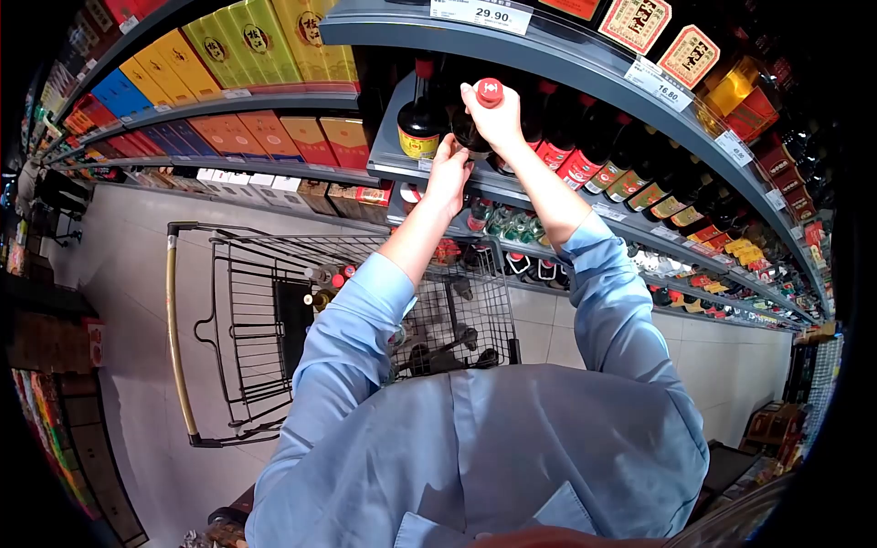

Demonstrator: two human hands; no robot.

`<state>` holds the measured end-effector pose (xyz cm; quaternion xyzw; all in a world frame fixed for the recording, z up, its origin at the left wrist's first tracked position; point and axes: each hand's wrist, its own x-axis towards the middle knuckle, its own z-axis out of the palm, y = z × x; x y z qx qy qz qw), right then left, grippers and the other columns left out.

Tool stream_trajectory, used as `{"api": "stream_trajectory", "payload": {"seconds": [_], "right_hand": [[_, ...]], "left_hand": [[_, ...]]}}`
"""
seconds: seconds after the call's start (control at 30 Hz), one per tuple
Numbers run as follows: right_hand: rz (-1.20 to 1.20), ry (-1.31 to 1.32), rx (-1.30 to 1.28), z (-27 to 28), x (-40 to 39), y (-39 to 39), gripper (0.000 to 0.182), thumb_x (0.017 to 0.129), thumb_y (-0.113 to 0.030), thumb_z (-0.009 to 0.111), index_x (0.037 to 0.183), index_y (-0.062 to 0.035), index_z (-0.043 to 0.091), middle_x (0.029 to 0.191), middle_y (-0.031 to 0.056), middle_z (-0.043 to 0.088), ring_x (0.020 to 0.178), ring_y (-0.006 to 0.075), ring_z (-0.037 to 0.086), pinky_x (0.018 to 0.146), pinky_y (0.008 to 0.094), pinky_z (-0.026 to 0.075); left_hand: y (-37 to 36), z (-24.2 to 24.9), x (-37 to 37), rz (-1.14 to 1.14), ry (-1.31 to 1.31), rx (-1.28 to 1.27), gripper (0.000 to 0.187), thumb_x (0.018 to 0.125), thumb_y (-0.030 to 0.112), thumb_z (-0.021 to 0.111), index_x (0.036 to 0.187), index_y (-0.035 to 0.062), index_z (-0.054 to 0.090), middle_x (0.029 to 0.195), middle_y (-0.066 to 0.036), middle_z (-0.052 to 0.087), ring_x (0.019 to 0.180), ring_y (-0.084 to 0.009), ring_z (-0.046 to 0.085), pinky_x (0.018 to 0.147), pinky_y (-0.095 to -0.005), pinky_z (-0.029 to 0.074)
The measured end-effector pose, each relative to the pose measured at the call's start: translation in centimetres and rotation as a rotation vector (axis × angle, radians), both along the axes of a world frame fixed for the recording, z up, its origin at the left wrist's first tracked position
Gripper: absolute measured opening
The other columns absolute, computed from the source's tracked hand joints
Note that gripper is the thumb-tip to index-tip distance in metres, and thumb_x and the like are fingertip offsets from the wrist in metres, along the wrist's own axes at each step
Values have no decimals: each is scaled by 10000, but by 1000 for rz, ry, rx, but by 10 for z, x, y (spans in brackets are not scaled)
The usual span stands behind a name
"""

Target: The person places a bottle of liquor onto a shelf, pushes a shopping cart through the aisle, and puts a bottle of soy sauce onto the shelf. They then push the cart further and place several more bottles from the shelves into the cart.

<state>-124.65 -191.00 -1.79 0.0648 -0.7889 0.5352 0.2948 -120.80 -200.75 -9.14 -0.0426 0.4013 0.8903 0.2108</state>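
A dark glass bottle (469,135) with a red cap is at the front of the middle shelf. My right hand (500,117) is wrapped round its upper part, just under the cap. Lower down, my left hand (448,173) has its thumb and fingers against the side of the same bottle. The bottle's label and base are mostly hidden by my hands. Just left of it stands another dark bottle (420,119) with a yellow label and a red top. To the right, a row of dark bottles with red labels (577,169) lines the shelf.
A wire shopping cart (233,320) with several bottles inside stands below my arms, its handle (178,338) at the left. An upper shelf edge (566,50) with price tags overhangs my hands. Boxed goods (242,137) fill the shelves on the left.
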Motion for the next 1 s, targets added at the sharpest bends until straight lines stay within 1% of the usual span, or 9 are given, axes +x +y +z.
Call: {"api": "stream_trajectory", "payload": {"seconds": [0.1,0.17,0.23,0.5,0.7,0.83,0.9,0.93,1.0], "right_hand": [[-13,-121,-65,-11,-12,3,285,783,-211,684,637,5,571,543,14,549,527,59,474,515,257,421],[-4,-173,-127,-11,-17,9,245,769,-188,676,628,-10,585,549,46,581,508,113,552,503,278,430],[52,-168,-160,-18,-29,18,231,765,-178,673,645,-5,578,550,44,582,507,127,558,510,271,429],[171,-262,-300,-27,-45,42,178,770,-137,680,678,-36,565,598,38,571,556,117,550,574,253,438],[201,-289,-240,-30,-49,40,127,738,-114,693,751,-57,580,669,20,583,621,116,542,623,259,428],[154,-219,-291,-38,-59,39,169,722,-97,700,826,-56,573,706,12,580,685,114,553,667,262,431],[-114,47,-325,-46,-65,31,188,732,-127,712,824,-44,571,699,12,574,658,112,549,620,261,443],[-115,46,-327,-45,-70,31,188,732,-127,712,824,-44,571,699,12,574,658,112,549,620,261,443],[-296,207,-158,-45,-80,32,222,744,-173,724,821,-29,574,681,15,569,590,107,532,546,250,440]], "left_hand": [[0,2,-2,-46,25,-85,561,873,26,457,1388,85,240,1254,-21,422,1133,-144,443,1001,-332,320],[-1,-3,-4,-75,56,-119,565,863,10,430,1389,82,237,1320,-33,395,1169,-160,421,1018,-339,296],[-2,-5,-6,-107,84,-135,567,857,3,410,1390,83,235,1368,-56,364,1193,-179,406,1023,-340,294],[5,-7,-7,-113,75,-231,618,823,12,446,1392,75,213,1373,-83,363,1222,-194,386,1032,-345,296],[9,-10,-10,-60,15,-261,746,816,1,494,1440,136,110,1412,-190,207,1227,-271,371,1018,-349,328],[11,-13,-12,-89,74,-342,728,816,-2,490,1440,157,150,1413,-175,217,1232,-246,359,1013,-332,322],[12,-11,-9,-80,82,-347,735,813,5,493,1442,152,142,1405,-167,250,1218,-228,373,991,-313,328],[13,-10,-9,-81,81,-348,735,813,5,493,1442,152,142,1405,-167,250,1218,-228,373,991,-313,328],[16,-9,-6,-74,125,-316,729,809,0,495,1438,139,153,1390,-160,291,1192,-211,394,966,-294,335]]}}
